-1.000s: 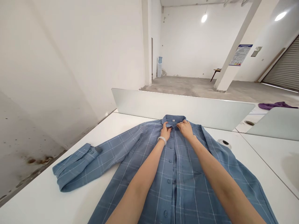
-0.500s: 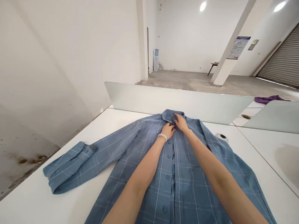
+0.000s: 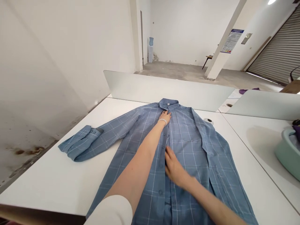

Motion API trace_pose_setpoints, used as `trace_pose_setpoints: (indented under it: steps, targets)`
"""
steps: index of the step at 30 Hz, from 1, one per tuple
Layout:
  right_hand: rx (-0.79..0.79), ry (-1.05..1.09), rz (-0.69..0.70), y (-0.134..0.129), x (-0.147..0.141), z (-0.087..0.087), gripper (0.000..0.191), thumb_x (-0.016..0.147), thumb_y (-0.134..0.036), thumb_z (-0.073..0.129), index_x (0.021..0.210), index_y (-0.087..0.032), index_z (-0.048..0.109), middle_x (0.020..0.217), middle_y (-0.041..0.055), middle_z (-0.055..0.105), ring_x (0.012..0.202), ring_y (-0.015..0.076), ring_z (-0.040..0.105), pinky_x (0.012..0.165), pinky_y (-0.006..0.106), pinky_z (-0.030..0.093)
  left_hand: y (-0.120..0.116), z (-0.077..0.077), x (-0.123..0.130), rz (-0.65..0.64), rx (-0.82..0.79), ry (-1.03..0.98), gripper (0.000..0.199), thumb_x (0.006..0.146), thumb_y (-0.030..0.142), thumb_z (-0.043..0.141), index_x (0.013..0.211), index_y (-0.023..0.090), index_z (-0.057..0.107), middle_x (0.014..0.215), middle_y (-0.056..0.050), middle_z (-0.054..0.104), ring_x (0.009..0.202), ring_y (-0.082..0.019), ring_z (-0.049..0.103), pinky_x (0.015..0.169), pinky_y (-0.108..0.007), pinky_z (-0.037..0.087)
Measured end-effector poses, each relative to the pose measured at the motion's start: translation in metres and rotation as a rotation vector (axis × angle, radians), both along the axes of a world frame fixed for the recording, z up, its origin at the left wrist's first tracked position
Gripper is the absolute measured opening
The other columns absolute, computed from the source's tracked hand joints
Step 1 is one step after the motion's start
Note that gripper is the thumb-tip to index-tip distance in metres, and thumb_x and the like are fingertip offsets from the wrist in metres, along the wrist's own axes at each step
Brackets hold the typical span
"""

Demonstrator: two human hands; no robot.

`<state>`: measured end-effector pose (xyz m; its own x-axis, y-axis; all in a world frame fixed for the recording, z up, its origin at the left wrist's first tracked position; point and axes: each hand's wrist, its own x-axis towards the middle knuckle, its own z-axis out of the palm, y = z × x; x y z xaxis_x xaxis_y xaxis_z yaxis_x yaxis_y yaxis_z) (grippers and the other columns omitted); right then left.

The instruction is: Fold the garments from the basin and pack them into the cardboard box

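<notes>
A blue shirt [image 3: 187, 131] with thin white checks lies front up, its collar at the far end and its front edges lapping loosely. Just below the collar, my left hand [image 3: 165, 117] has its fingers bent onto the top of the front, gripping the cloth there. Lower down, my right hand [image 3: 175, 168] touches the button strip [image 3: 161, 173], its fingers stretched out and apart along the edge, slightly blurred. Several buttons show on this strip. The left-lying sleeve is spread out with its cuff [image 3: 87, 134] folded back over.
The shirt lies on a white table [image 3: 47, 184] with a frosted divider [image 3: 175, 90] along its far edge. A cable hole [image 3: 208, 120] is right of the shirt. Farther right stands a pale green basin [image 3: 287, 156]. A wall [image 3: 47, 62] rises on the left.
My right hand has left the collar and come down the front toward me. My left hand stays below the collar. The view has tilted down and right, bringing in the basin.
</notes>
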<state>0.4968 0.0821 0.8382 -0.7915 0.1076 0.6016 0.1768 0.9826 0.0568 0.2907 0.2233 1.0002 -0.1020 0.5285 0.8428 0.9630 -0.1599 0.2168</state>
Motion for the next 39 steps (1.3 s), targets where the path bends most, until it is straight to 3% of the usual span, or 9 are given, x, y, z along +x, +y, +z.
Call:
trace_pose_setpoints:
  steps: [4,10,14,17,19,22,29,33,39]
  targets:
    - [-0.197,-0.175,0.146,-0.076,0.041,-0.037,0.056,0.085,-0.010,0.045,0.139,-0.027,0.043,0.143,0.0080,0.042,0.133,0.0205,0.041,0.107,0.039,0.043,-0.006,0.000,0.004,0.036,0.013,0.006,0.039,0.095,0.021,0.039,0.129,0.013,0.054,0.145,-0.017,0.036,0.131,-0.029,0.033,0.111,-0.039,0.025]
    - [0.102,0.145,-0.001,-0.081,0.125,-0.076,0.020,0.086,-0.015,0.055,0.103,-0.023,0.063,0.102,0.0068,0.067,0.094,0.0161,0.065,0.080,0.025,0.056,-0.033,-0.006,0.016,0.092,-0.011,0.035,0.046,0.095,0.029,0.041,0.141,0.020,0.041,0.150,-0.015,0.026,0.136,-0.032,0.025,0.110,-0.045,0.027]
    - [0.289,0.237,-0.006,-0.077,0.152,-0.115,0.011,0.083,-0.009,0.057,0.086,-0.019,0.062,0.082,0.0041,0.067,0.075,0.0124,0.063,0.075,0.023,0.052,-0.064,-0.027,0.030,0.116,-0.094,0.105,0.045,0.095,0.039,0.040,0.139,0.030,0.043,0.151,-0.008,0.026,0.139,-0.034,0.019,0.110,-0.052,0.024]
    - [0.465,0.276,-0.009,-0.076,0.145,-0.148,0.015,0.083,-0.013,0.057,0.093,-0.022,0.066,0.097,0.0044,0.069,0.095,0.0173,0.063,0.094,0.033,0.044,-0.086,-0.046,0.043,0.160,-0.216,0.165,0.047,0.095,0.047,0.033,0.139,0.034,0.041,0.154,-0.006,0.022,0.141,-0.039,0.012,0.108,-0.064,0.016]
    - [0.511,0.299,-0.102,-0.072,0.135,-0.169,0.022,0.086,-0.019,0.054,0.102,-0.026,0.067,0.112,0.0042,0.067,0.114,0.0216,0.056,0.108,0.045,0.029,-0.095,-0.058,0.051,0.162,-0.322,0.168,0.054,0.093,0.057,0.028,0.141,0.036,0.038,0.155,-0.006,0.019,0.141,-0.042,0.009,0.106,-0.069,0.011]
    - [0.508,0.317,-0.224,-0.061,0.122,-0.191,0.029,0.092,-0.025,0.045,0.112,-0.030,0.065,0.124,0.0067,0.062,0.129,0.0238,0.043,0.112,0.055,0.012,-0.099,-0.073,0.058,0.142,-0.415,0.136,0.066,0.087,0.069,0.024,0.145,0.040,0.028,0.158,-0.004,0.013,0.142,-0.041,0.003,0.105,-0.071,0.006]
    - [0.530,0.453,-0.158,-0.054,0.115,-0.184,0.023,0.093,-0.026,0.048,0.101,-0.032,0.068,0.118,0.0017,0.066,0.123,0.0193,0.050,0.112,0.057,0.009,-0.094,-0.083,0.058,0.151,-0.369,0.119,0.068,0.085,0.072,0.019,0.146,0.043,0.024,0.159,0.000,0.008,0.143,-0.038,-0.001,0.108,-0.068,0.001]
    - [0.553,0.393,-0.222,-0.053,0.117,-0.182,0.021,0.091,-0.032,0.053,0.106,-0.034,0.067,0.124,0.0042,0.062,0.130,0.0226,0.044,0.111,0.060,0.006,-0.095,-0.082,0.059,0.156,-0.374,0.126,0.069,0.085,0.071,0.018,0.147,0.042,0.023,0.159,-0.001,0.008,0.143,-0.038,0.000,0.108,-0.067,0.002]
    - [0.632,0.477,-0.144,-0.040,0.113,-0.183,0.027,0.095,-0.022,0.045,0.102,-0.033,0.068,0.118,0.0032,0.066,0.130,0.0151,0.043,0.113,0.049,0.008,-0.096,-0.081,0.059,0.166,-0.392,0.127,0.070,0.085,0.072,0.017,0.147,0.042,0.022,0.159,0.000,0.007,0.144,-0.037,-0.002,0.108,-0.067,0.001]
